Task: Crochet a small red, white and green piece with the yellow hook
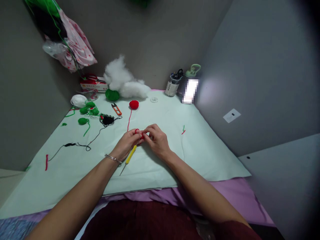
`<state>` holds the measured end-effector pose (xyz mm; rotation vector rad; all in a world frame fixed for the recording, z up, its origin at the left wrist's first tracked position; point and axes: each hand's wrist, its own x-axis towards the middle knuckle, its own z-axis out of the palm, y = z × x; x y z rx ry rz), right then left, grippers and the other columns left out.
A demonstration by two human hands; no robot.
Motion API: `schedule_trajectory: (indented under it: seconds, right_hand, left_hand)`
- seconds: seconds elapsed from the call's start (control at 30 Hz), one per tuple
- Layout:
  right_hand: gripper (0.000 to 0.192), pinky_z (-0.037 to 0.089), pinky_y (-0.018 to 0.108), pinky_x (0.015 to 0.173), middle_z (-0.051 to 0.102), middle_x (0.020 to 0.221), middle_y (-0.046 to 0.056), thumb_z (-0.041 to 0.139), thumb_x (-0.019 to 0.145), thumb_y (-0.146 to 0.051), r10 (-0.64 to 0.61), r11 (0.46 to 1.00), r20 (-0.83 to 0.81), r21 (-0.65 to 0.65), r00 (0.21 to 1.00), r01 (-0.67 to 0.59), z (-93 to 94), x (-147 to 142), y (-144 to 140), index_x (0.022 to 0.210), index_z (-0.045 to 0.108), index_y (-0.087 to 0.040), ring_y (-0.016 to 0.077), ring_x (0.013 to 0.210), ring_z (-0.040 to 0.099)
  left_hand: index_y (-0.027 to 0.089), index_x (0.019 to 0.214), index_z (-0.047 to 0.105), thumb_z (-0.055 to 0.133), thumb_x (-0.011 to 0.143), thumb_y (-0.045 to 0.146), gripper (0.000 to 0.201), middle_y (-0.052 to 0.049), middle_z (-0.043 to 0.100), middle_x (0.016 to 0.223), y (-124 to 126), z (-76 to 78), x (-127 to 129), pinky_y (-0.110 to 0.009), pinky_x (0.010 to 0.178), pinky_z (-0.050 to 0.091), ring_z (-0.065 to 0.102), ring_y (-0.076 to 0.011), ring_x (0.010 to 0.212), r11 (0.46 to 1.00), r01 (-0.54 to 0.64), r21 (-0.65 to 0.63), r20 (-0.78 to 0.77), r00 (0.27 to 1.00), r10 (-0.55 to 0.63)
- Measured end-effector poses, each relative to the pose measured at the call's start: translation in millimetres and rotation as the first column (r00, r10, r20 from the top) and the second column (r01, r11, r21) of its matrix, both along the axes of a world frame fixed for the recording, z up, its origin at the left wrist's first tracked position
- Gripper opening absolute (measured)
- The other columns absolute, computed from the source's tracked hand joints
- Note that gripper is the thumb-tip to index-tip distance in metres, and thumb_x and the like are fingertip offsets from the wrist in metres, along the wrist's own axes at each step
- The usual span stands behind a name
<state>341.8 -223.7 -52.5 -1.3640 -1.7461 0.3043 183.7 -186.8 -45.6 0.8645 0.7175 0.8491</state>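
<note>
My left hand (pixel 127 142) is closed on red yarn (pixel 137 131), with a strand looped round a finger. My right hand (pixel 158 139) meets it, fingertips pinched at the same small red piece (pixel 142 136); the fingers hide most of it. A crochet hook with a yellow handle (pixel 131 154) slants down beneath my left fingers, its upper end at the red piece. Which fingers hold the hook I cannot make out. From my left hand a red strand (pixel 129 120) runs back to a red yarn ball (pixel 134 104) on the white sheet (pixel 160 173).
Orange thread snips (pixel 116 109), tangled black yarn (pixel 108 120), green yarn balls (pixel 83 121) and white yarn (pixel 79 100) lie to the left. White stuffing (pixel 125 81) sits at the back. A pen cup (pixel 172 86) and a lit, blurred screen (pixel 190 91) stand back right, by the wall.
</note>
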Motion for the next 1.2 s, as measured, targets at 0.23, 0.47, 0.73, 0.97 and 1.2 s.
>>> schedule_trajectory:
  seconds: [0.23, 0.47, 0.73, 0.97, 1.2]
  right_hand:
    - [0.015, 0.050, 0.028, 0.066, 0.067, 0.103, 0.006, 0.062, 0.096, -0.018, 0.018, 0.999, 0.042, 0.027, 0.999, -0.020, 1.2, 0, -3, 0.103, 0.075, -0.021, 0.0142, 0.073, 0.061]
    - [0.018, 0.051, 0.028, 0.068, 0.069, 0.104, 0.008, 0.060, 0.099, -0.019, 0.017, 0.999, 0.098, 0.031, 0.995, -0.020, 2.7, 1, -4, 0.106, 0.076, -0.021, 0.0155, 0.077, 0.062]
    - [0.019, 0.052, 0.029, 0.071, 0.069, 0.102, 0.008, 0.058, 0.100, -0.020, 0.013, 0.999, 0.120, 0.034, 0.993, -0.017, 0.6, 2, -1, 0.105, 0.076, -0.020, 0.0169, 0.080, 0.064]
    - [0.017, 0.051, 0.028, 0.070, 0.069, 0.099, 0.006, 0.058, 0.098, -0.019, 0.000, 0.999, 0.109, 0.053, 0.994, -0.006, 0.2, 2, 0, 0.098, 0.076, -0.021, 0.0163, 0.078, 0.062]
    - [0.013, 0.046, 0.026, 0.062, 0.067, 0.092, 0.004, 0.059, 0.096, -0.017, -0.018, 0.997, 0.077, 0.080, 0.997, 0.011, 0.0, 1, 1, 0.088, 0.069, -0.020, 0.0136, 0.068, 0.057]
  left_hand:
    - [0.015, 0.076, 0.063, 0.085, 0.070, 0.021, 0.024, 0.000, 0.066, 0.077, 3, 1.2, -3, -0.022, 0.071, 0.051, 0.062, -0.0106, 0.069, 0.999, 0.002, -0.046, 0.021, 1.000, -0.001]
    - [0.014, 0.077, 0.064, 0.086, 0.072, 0.025, 0.025, 0.000, 0.066, 0.076, 0, -0.4, -2, -0.022, 0.068, 0.049, 0.061, -0.0104, 0.068, 1.000, -0.005, -0.004, 0.010, 1.000, 0.005]
    - [0.015, 0.079, 0.067, 0.091, 0.069, 0.030, 0.029, 0.000, 0.070, 0.079, 1, -9.3, 1, -0.025, 0.077, 0.051, 0.064, -0.0125, 0.075, 0.998, -0.040, 0.054, -0.014, 0.999, 0.040]
    - [0.016, 0.074, 0.066, 0.092, 0.067, 0.031, 0.030, -0.003, 0.074, 0.086, 2, -7.1, 0, -0.025, 0.073, 0.051, 0.063, -0.0123, 0.073, 0.997, -0.060, 0.045, -0.018, 0.998, 0.061]
    - [0.017, 0.069, 0.059, 0.088, 0.069, 0.025, 0.030, -0.006, 0.076, 0.093, 0, -1.7, 0, -0.026, 0.079, 0.053, 0.066, -0.0130, 0.078, 0.997, -0.083, 0.005, 0.010, 0.997, 0.083]
